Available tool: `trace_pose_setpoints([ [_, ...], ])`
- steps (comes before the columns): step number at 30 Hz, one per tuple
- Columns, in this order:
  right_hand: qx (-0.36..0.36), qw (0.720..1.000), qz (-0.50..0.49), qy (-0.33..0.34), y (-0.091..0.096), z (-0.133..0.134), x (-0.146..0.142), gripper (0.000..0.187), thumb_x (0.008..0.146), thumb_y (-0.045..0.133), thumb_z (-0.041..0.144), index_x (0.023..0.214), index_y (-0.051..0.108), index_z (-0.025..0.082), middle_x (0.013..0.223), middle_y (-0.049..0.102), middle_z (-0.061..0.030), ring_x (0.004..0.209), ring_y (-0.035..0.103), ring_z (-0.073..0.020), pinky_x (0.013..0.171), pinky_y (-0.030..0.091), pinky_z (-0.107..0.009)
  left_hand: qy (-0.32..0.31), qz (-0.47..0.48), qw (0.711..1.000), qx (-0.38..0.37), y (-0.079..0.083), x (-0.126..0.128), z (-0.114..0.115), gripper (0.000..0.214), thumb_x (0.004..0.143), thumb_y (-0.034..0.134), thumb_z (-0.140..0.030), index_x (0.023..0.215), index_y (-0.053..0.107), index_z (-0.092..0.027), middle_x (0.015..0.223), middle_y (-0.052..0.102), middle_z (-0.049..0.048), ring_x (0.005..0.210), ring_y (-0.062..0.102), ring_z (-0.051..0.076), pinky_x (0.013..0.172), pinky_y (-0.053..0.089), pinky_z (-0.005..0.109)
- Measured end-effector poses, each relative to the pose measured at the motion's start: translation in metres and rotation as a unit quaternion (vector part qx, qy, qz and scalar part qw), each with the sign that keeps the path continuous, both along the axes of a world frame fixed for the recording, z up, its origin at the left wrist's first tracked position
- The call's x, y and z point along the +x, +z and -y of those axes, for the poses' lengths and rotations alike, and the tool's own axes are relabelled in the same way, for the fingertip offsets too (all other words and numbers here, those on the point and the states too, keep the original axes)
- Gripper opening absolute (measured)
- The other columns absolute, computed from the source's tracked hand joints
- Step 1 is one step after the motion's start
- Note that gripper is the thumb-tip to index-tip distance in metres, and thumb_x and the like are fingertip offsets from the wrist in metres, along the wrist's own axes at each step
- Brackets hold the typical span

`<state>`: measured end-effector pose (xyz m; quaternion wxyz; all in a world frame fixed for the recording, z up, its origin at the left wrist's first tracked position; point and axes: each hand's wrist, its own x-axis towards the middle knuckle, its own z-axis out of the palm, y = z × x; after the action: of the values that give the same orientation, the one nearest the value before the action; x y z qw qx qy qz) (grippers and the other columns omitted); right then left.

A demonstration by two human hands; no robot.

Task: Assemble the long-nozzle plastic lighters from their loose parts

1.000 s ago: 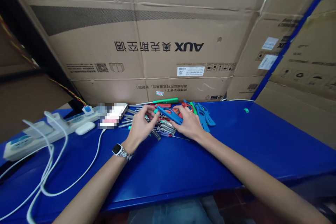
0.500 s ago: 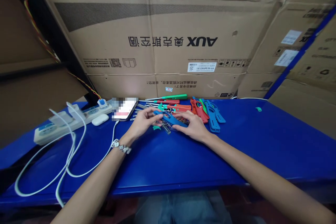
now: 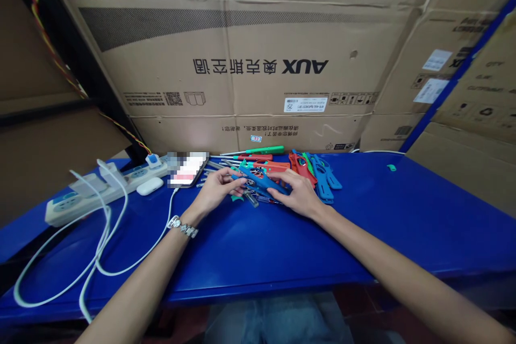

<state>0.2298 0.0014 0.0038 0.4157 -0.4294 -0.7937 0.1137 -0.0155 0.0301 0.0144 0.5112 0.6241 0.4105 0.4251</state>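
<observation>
A blue stick-lighter casing [image 3: 261, 179] is held between my two hands above the table. My left hand [image 3: 217, 188] pinches its left end with thumb and fingers. Around its right end my right hand [image 3: 297, 192] is closed. The casing looks parted lengthwise, with small parts showing inside, too small to name. Just behind it lie a green stick lighter [image 3: 265, 149] and red stick lighters [image 3: 278, 165] with metal rods. Right of my right hand are loose red casings [image 3: 303, 171] and blue casings [image 3: 324, 188]. Below the held casing lies a clear piece [image 3: 252, 200].
A phone [image 3: 192, 167] and a white earbud case [image 3: 149, 186] lie to the left, beside a power strip [image 3: 86, 199]. White cables [image 3: 105, 231] loop over the blue table [image 3: 242, 247]. A large cardboard box [image 3: 258, 32] stands along the back. A green scrap [image 3: 391, 167] lies at right.
The blue casing has tilted in my hands, and a gap now shows along it. Both hands stay in nearly the same place, and the view has shifted slightly.
</observation>
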Motion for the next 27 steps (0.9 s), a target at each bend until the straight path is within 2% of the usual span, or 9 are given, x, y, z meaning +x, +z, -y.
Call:
trace_pose_setpoints([
  [3,-0.118,0.984,-0.137,0.005,0.001,-0.005,-0.004,0.037,0.085,0.062,0.041,0.113,0.07,0.019,0.096,0.074,-0.0068,0.083,0.068,-0.0198,0.077,0.056,-0.035,-0.006,-0.086,0.994,0.07,-0.002,-0.001,0.003,0.036,0.074,0.076,-0.045,0.086,0.06,-0.016,0.067,0.068,0.0008,0.058,0.063,0.013,0.058,0.053,0.026],
  [6,-0.247,0.937,-0.246,0.027,0.004,-0.01,-0.005,0.039,0.088,0.053,0.05,0.098,0.074,0.019,0.091,0.076,-0.0063,0.079,0.068,-0.02,0.069,0.056,-0.032,0.005,-0.193,0.968,0.159,-0.004,-0.001,0.004,0.033,0.08,0.07,-0.047,0.085,0.063,-0.016,0.069,0.065,-0.0001,0.058,0.057,0.012,0.054,0.045,0.023],
  [8,-0.3,0.915,-0.266,0.037,0.006,-0.011,-0.003,0.043,0.088,0.051,0.054,0.085,0.074,0.018,0.085,0.075,-0.0062,0.067,0.064,-0.0169,0.058,0.052,-0.027,0.013,-0.248,0.947,0.202,-0.005,-0.001,0.005,0.031,0.082,0.067,-0.048,0.085,0.064,-0.017,0.071,0.065,0.0,0.058,0.055,0.012,0.054,0.043,0.023],
  [11,-0.337,0.905,-0.254,0.051,0.008,-0.01,0.001,0.047,0.088,0.05,0.057,0.072,0.069,0.018,0.076,0.071,-0.005,0.051,0.051,-0.0112,0.045,0.039,-0.023,0.015,-0.297,0.924,0.242,-0.004,0.0,0.006,0.031,0.086,0.063,-0.048,0.087,0.066,-0.018,0.077,0.067,0.0017,0.064,0.059,0.015,0.061,0.046,0.027],
  [15,-0.318,0.923,-0.21,0.049,0.011,-0.007,0.0,0.054,0.087,0.05,0.064,0.065,0.064,0.017,0.064,0.064,-0.0021,0.049,0.047,-0.0101,0.049,0.039,-0.023,0.064,-0.308,0.885,0.343,0.004,0.001,0.012,0.037,0.086,0.065,-0.048,0.109,0.062,-0.019,0.107,0.065,0.0082,0.098,0.062,0.023,0.085,0.05,0.036],
  [17,-0.283,0.942,-0.176,0.051,0.012,-0.005,-0.003,0.058,0.086,0.049,0.067,0.062,0.063,0.016,0.06,0.062,-0.0015,0.05,0.048,-0.0106,0.053,0.041,-0.024,0.084,-0.295,0.861,0.407,0.009,0.002,0.015,0.052,0.084,0.069,-0.046,0.127,0.053,-0.02,0.126,0.058,0.0115,0.118,0.054,0.027,0.1,0.045,0.042],
  [19,-0.254,0.953,-0.152,0.069,0.013,-0.004,-0.007,0.06,0.086,0.048,0.07,0.061,0.062,0.017,0.06,0.062,-0.0014,0.054,0.052,-0.012,0.058,0.044,-0.025,0.06,-0.302,0.836,0.453,0.012,0.004,0.017,0.06,0.084,0.07,-0.044,0.136,0.047,-0.022,0.137,0.052,0.0122,0.128,0.047,0.028,0.108,0.038,0.045],
  [23,-0.239,0.956,-0.123,0.115,0.01,-0.004,-0.014,0.057,0.089,0.046,0.067,0.066,0.063,0.018,0.066,0.067,-0.0021,0.063,0.06,-0.0161,0.066,0.049,-0.028,-0.014,-0.359,0.811,0.462,0.013,0.007,0.019,0.042,0.09,0.064,-0.043,0.128,0.057,-0.027,0.126,0.064,0.0077,0.121,0.052,0.028,0.105,0.038,0.048],
  [27,-0.18,0.975,-0.114,0.061,0.008,-0.006,-0.009,0.042,0.092,0.049,0.055,0.089,0.07,0.018,0.087,0.073,-0.003,0.084,0.066,-0.0208,0.079,0.05,-0.033,-0.023,-0.351,0.824,0.445,0.015,0.003,0.02,0.033,0.09,0.063,-0.041,0.117,0.063,-0.023,0.109,0.068,0.0068,0.103,0.06,0.025,0.092,0.046,0.042],
])
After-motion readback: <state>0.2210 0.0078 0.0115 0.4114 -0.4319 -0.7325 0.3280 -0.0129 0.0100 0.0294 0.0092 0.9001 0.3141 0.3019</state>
